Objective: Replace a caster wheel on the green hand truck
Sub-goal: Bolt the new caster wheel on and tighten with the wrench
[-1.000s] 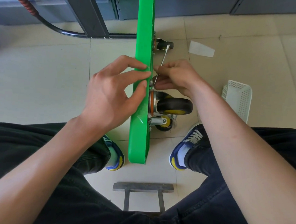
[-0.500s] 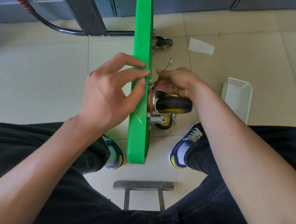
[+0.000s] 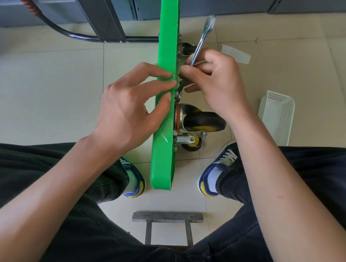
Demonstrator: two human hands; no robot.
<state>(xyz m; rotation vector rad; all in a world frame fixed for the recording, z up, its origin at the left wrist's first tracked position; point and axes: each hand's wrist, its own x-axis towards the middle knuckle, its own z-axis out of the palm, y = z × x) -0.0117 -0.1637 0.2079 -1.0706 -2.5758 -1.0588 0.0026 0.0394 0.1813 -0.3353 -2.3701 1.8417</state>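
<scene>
The deck [image 3: 163, 130] is seen in bright green. The wheel [image 3: 205, 121] is shown black with a yellow hub. The wrench [image 3: 202, 39] is rendered in silver. The basket [image 3: 278, 115] is white, patterned with small holes. The shoes [image 3: 216, 174] are coloured navy, white and yellow. The floor [image 3: 49, 93] is tiled in cream.

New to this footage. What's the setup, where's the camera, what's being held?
No machine here: a seated person works with bare hands, filmed by a camera on their head looking down. A green hand truck stands on edge on the tiled floor between their shoes. The left hand steadies its edge with the fingertips. The right hand grips a metal wrench, its lower end at the mounting hardware above a black caster wheel. A white basket sits on the floor to the right.
</scene>
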